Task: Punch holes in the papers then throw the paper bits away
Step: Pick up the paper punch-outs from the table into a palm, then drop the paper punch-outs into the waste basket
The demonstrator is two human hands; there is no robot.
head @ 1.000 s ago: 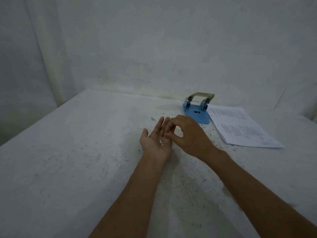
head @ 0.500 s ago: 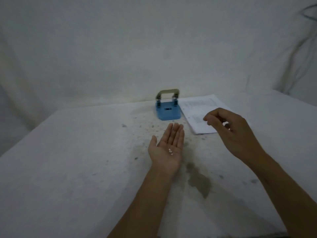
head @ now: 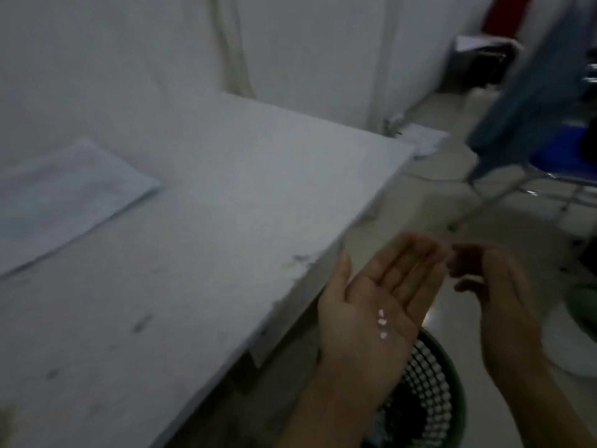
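My left hand [head: 371, 305] lies palm up and flat, past the table's right edge, with several small white paper bits [head: 382, 321] resting on the palm. It hovers above a green mesh waste basket [head: 433, 383] on the floor. Just to the right is my right hand [head: 504, 295], fingers loosely curled with nothing visible in them. The stack of papers [head: 64, 195] lies on the white table [head: 226, 221] at far left. The hole punch is out of view.
The table's corner edge [head: 323, 266] runs diagonally just left of my left hand. A blue chair with cloth over it [head: 549, 124] stands at the right. A white object [head: 568, 344] and a green one [head: 581, 305] sit on the floor by the basket.
The view has swung right, away from the punch. My left hand carried the paper bits off the table to above the basket, and my right hand came alongside it.
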